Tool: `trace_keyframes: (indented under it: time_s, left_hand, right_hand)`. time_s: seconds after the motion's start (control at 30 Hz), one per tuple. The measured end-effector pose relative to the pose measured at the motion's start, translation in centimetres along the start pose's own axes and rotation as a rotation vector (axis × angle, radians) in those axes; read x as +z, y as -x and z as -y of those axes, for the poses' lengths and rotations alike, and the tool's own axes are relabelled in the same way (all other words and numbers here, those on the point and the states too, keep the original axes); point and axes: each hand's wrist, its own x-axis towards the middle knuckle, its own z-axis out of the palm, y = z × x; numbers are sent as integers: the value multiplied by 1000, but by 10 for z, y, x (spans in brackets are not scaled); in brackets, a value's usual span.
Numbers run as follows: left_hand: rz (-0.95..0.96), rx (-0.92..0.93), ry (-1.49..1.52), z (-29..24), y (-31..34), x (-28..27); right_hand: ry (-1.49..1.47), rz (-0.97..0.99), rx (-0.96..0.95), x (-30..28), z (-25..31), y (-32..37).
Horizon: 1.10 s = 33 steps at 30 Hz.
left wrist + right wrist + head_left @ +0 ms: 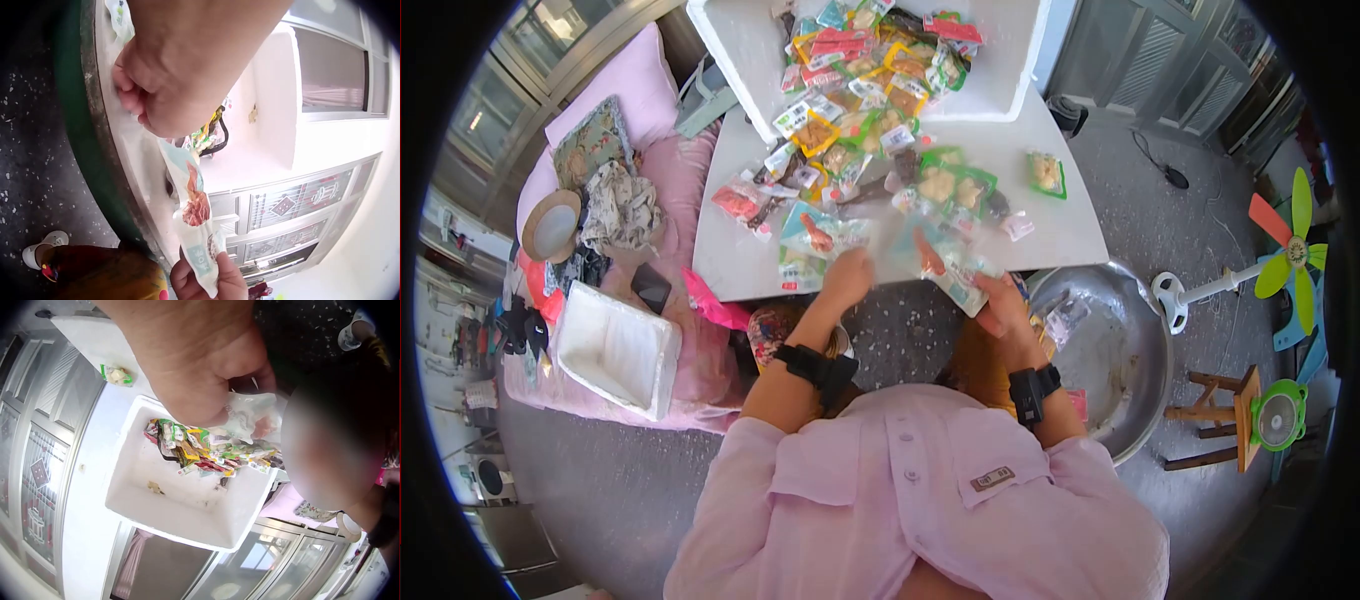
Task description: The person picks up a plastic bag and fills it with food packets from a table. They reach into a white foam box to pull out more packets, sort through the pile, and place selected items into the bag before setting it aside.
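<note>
My right hand [998, 305] grips the lower end of a pale blue and white snack packet [955, 285] printed with a reddish-brown meat picture. In the left wrist view, this long packet [195, 209] hangs slantwise, its end between the right thumb and fingers [228, 278]. My left hand [847, 280] is beside the packet's far end, over the table's near edge, its fingers curled in. Under the left hand's far side lies a similar blue and white packet [825, 232]. The right wrist view shows the packet [240, 415] partly hidden by the right hand.
A white foam box [745, 70] on its side spills several colourful packets [890, 75] across the white table [735, 265]. One green-edged packet [1047, 174] lies apart at right. A metal basin [1145, 400] stands below right; a foam lid [620, 350] rests on the pink bed [690, 200].
</note>
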Motion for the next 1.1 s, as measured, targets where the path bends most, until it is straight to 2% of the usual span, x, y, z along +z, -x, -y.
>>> trace_keyframes:
  time_s: [0.1,0.3,0.4,0.5,0.7,0.77,0.83,0.9,1.0,1.03,1.1]
  left_hand:
    - [-51,42,208,10,-2,-5]
    - [81,-238,413,-5,2,-19]
    - [-7,-7,249,-2,3,-17]
    - [-51,117,57,-7,3,-18]
    - [-69,196,-6,-10,5,-25]
    - [-48,187,-11,-15,6,-32]
    - [-56,209,-61,-21,8,-38]
    - [-95,256,-158,-28,15,-36]
    - [-158,278,-206,-32,22,-30]
    - [-239,360,-230,-27,20,-26]
    - [-271,301,-142,-17,16,-21]
  right_hand:
    - [17,18,16,-1,2,-2]
    - [-40,68,44,9,-3,-6]
    - [-4,77,52,8,-10,-11]
    - [5,85,75,10,-17,-19]
    - [233,103,167,25,-14,-46]
    - [475,22,235,56,5,-36]
    - [733,43,175,69,8,-37]
    - [1001,172,-16,63,-6,-49]
    - [1534,256,-501,36,-40,-81]
    - [1233,217,-304,45,-41,-79]
    - [626,133,77,62,-44,-70]
